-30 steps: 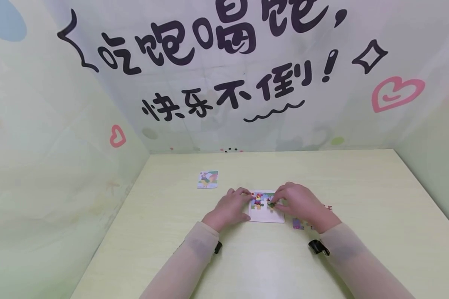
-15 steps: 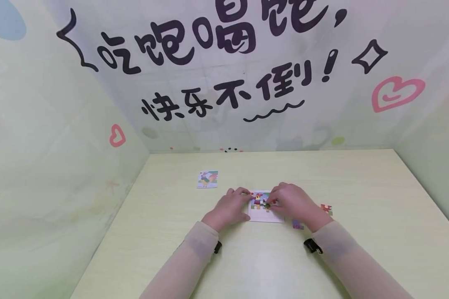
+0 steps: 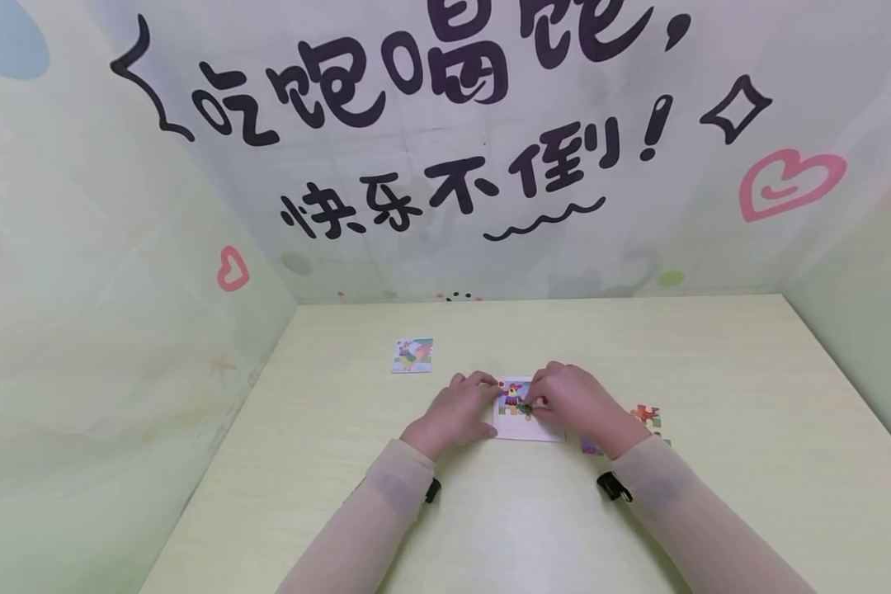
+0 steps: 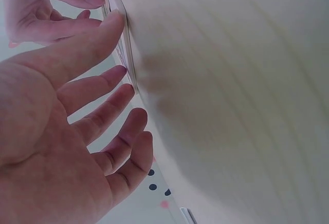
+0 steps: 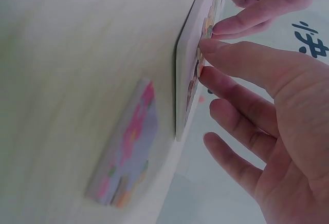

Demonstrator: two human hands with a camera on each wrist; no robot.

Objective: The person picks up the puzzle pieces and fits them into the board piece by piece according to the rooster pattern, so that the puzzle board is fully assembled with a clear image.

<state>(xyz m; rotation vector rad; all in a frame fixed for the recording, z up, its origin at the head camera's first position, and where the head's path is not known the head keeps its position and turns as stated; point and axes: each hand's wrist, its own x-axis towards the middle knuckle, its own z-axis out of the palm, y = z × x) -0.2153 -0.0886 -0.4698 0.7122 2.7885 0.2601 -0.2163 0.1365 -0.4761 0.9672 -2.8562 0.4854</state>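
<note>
The board (image 3: 529, 429) lies flat on the table (image 3: 490, 528), its far left part bearing joined pieces (image 3: 511, 394) with a bright bird on them, its near strip bare white. At the board's left edge the left hand (image 3: 453, 417) is spread, thumb at the near corner and fingers toward the far one, their tips touching the board to steady it rather than gripping around it. Over the board's right half, the right hand (image 3: 575, 404) pinches a green-marked piece (image 3: 525, 407) between thumb and forefinger, down at the board's face beside the joined pieces; whether it is seated cannot be told. The other right fingers are bent loosely, apart from the board. Just right of the board lie a purple piece (image 3: 591, 447), nearer the person, and a red piece (image 3: 647, 413), farther out, both partly hidden by the right arm. Beyond the board and to its left lies a picture card (image 3: 412, 355); behind the board stands a wall (image 3: 386, 276) with black lettering.
</note>
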